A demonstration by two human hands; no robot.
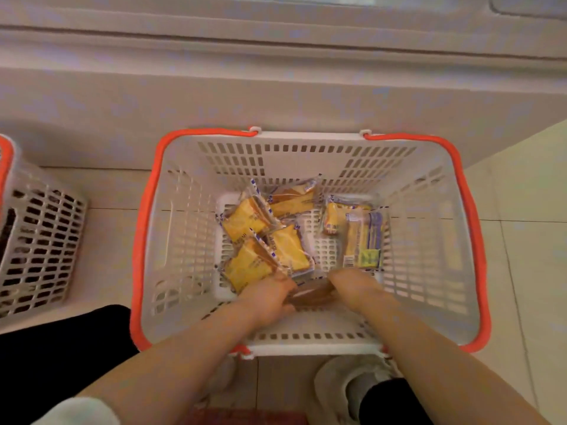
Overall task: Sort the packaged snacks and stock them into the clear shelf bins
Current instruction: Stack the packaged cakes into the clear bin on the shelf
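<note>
A white slotted shopping basket (429,240) with orange handles stands on the floor below me. Several yellow wrapped cake packets (245,220) lie on its bottom at the left and middle. A yellow and purple packet (363,240) lies at the right. Both my hands reach into the near end of the basket. My left hand (270,297) and my right hand (356,286) each grip one end of a brownish wrapped snack (313,294) held between them. Most of that snack is hidden by my fingers.
A second white slotted basket (40,240) with an orange rim stands at the left edge. A pale cabinet base (276,96) runs along behind both baskets. My white shoe (352,384) and dark trouser legs are at the bottom, on light floor tiles (527,210).
</note>
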